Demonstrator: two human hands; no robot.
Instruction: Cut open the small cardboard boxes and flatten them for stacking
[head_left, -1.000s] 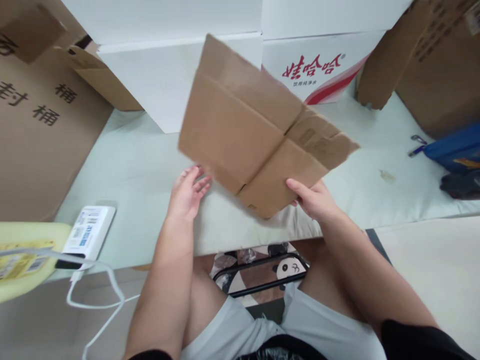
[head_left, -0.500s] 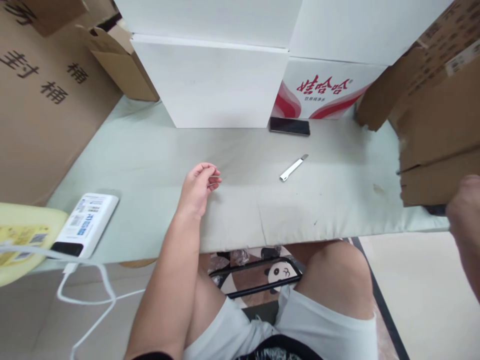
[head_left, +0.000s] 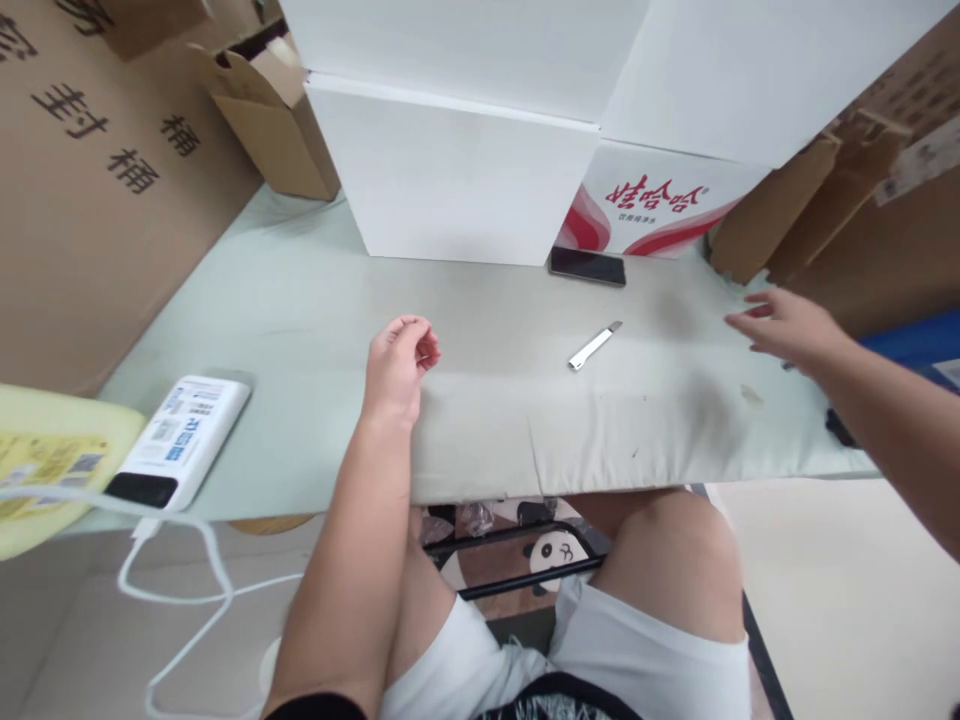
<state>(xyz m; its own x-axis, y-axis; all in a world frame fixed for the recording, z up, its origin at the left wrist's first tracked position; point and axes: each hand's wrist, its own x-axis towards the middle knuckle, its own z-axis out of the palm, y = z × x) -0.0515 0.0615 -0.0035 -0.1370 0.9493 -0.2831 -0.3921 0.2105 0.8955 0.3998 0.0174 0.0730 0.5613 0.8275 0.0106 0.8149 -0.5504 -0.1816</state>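
Note:
Over the middle of the cloth-covered table point(head_left: 480, 420), my left hand point(head_left: 403, 360) is loosely closed, its thumb against the curled fingers and nothing visible in it. My right hand point(head_left: 787, 325) reaches in from the right side with its fingers apart, holding nothing. It is near a brown cardboard box point(head_left: 862, 250) at the right. Between my hands lies a small knife point(head_left: 595, 345) with a white handle, its blade pointing away from me. A dark phone point(head_left: 587, 267) rests behind the knife.
White boxes point(head_left: 457, 180) and a red-and-white printed carton point(head_left: 652, 200) line the back. A large cardboard box point(head_left: 90, 210) and a small open carton point(head_left: 281, 140) stand left. Front left are a white power bank point(head_left: 184, 435), its cable point(head_left: 217, 570) and a yellow container point(head_left: 60, 460).
My right hand has moved leftward from the right edge, over the table. The cardboard in front of it has shifted away, exposing a blue item. My left hand has curled slightly more.

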